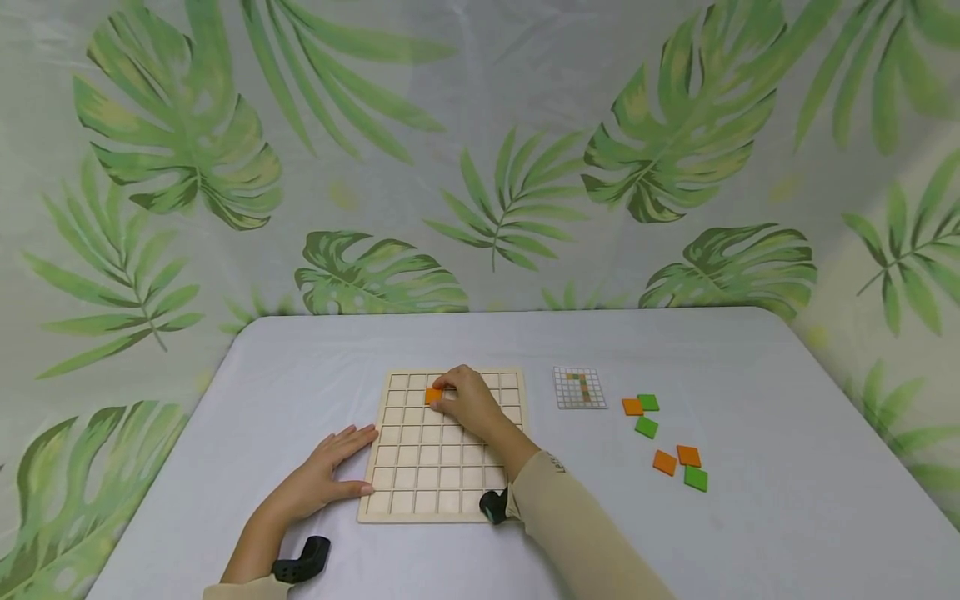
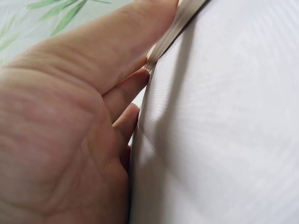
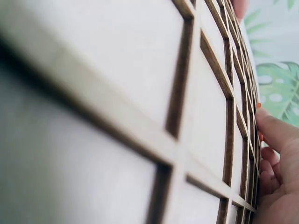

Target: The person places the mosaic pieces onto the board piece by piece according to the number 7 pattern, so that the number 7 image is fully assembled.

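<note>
A square wooden grid board (image 1: pixel 430 505) lies on the table. Near its far side, my right hand (image 1: pixel 468 404) pinches a small orange square tile (image 1: pixel 432 396) between thumb and fingers, over a cell in the upper rows. In the right wrist view only thin orange edges of the tile (image 3: pixel 259 105) show beside the thumb. My left hand (image 1: pixel 324 472) rests at the board's left edge, fingers stretched out, with fingertips and thumb touching the frame. The left wrist view shows the palm and thumb of that hand (image 2: pixel 60 121) against the board's side.
Right of the board lies a pattern card (image 1: pixel 580 388) printed with a small coloured grid. Beyond it are loose tiles in two groups, among them an orange tile (image 1: pixel 633 407), a green tile (image 1: pixel 647 427) and another green tile (image 1: pixel 696 478). A leaf-print cloth (image 1: pixel 510 200) hangs behind the white table (image 1: pixel 750 367).
</note>
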`<action>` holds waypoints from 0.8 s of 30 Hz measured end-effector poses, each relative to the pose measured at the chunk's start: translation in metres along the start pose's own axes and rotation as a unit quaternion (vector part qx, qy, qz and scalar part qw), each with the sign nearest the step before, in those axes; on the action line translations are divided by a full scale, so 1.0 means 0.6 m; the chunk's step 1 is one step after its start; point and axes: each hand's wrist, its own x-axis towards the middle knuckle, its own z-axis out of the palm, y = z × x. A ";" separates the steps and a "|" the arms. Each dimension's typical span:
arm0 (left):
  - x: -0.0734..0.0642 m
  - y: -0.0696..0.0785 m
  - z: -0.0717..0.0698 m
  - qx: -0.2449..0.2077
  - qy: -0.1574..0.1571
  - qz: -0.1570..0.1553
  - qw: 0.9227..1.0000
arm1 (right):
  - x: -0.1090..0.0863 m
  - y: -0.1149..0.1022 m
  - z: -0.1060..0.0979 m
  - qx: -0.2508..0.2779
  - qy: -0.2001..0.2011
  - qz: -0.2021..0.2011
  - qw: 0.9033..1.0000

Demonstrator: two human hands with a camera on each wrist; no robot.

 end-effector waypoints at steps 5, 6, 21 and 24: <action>0.000 -0.002 0.000 0.002 0.000 0.003 1.000 | 0.000 -0.001 -0.001 -0.012 -0.010 0.010 1.000; -0.001 -0.002 0.001 0.002 0.000 0.003 1.000 | 0.000 -0.001 -0.002 -0.012 -0.011 0.012 1.000; -0.001 0.001 0.002 -0.003 -0.003 -0.011 1.000 | -0.022 -0.005 -0.054 0.108 -0.034 -0.003 0.994; -0.001 0.002 0.001 -0.005 -0.003 -0.009 1.000 | -0.034 -0.005 -0.082 0.103 -0.024 -0.026 0.994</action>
